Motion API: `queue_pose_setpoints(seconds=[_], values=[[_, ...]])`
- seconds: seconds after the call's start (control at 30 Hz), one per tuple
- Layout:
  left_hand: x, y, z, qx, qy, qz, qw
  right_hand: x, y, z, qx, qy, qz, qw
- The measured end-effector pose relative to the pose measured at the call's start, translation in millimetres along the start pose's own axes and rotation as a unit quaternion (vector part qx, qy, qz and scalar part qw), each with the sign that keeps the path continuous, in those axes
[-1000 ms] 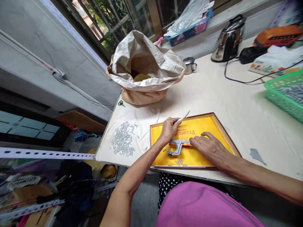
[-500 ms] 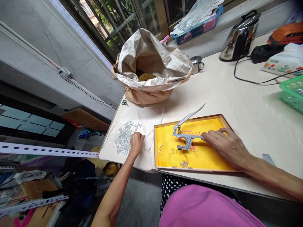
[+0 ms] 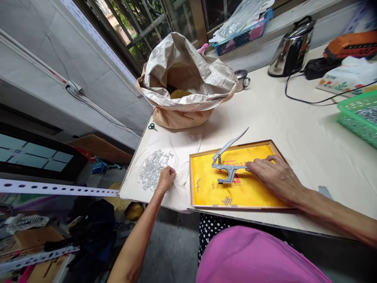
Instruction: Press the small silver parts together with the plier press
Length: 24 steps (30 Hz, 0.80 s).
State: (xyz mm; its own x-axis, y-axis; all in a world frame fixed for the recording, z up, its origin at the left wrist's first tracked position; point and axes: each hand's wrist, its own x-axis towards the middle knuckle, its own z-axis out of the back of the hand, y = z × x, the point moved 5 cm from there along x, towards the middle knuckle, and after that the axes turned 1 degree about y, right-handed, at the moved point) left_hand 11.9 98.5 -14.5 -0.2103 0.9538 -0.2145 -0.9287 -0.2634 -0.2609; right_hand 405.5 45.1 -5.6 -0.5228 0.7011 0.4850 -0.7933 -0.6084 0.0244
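Observation:
My left hand is pinched closed at the right edge of a pile of small metal pieces on white cloth; whatever its fingertips hold is too small to make out. My right hand is wrapped round the handle of grey metal pliers, whose upper lever stands raised. The pliers are over a shallow tray lined with yellow cloth. Several small metal tubes lie in the tray, near its front edge and left side. Nothing can be seen between the jaws of the pliers.
A large open sack stands behind the pile, with green-handled scissors to its left. Farther back are a lidded metal cup, a kettle and a blue basket. At the right edge sits a green basket.
The whole view has shifted slightly, moving the scene a little left in the picture. My left hand remains closed by the pile, and my right hand keeps its hold on the pliers.

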Motion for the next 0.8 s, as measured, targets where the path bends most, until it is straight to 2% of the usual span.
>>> queue_pose_setpoints(seconds=[0.13,0.2,0.3,0.4,0.5,0.6,0.67,0.8], values=[[-10,-8,14.4,-0.019,-0.058,-0.017,0.998,2,3,1,0.002,0.001,0.008,1.000],[-18,-20,22.4,-0.079,-0.080,-0.025,0.993,4,5,3,0.000,-0.001,0.014,1.000],[-31,-50,17.8,-0.255,-0.035,-0.031,0.966,8,9,5,-0.004,-0.001,0.024,1.000],[-47,-89,-2.8,-0.358,0.013,-0.074,0.931,13,13,2,-0.021,-0.006,0.032,0.999],[-59,-118,-25.8,-0.284,-0.005,-0.158,0.946,14,16,-6,-0.039,-0.015,0.035,0.998],[-63,-128,-43.8,-0.171,-0.029,-0.236,0.956,11,16,-15,-0.041,-0.008,0.029,0.999],[-62,-126,-50.4,-0.127,-0.032,-0.248,0.960,10,15,-20,-0.030,0.004,0.018,0.999],[-58,-121,-53.2,-0.075,-0.031,-0.218,0.973,8,12,-23,-0.009,0.012,0.004,1.000]])
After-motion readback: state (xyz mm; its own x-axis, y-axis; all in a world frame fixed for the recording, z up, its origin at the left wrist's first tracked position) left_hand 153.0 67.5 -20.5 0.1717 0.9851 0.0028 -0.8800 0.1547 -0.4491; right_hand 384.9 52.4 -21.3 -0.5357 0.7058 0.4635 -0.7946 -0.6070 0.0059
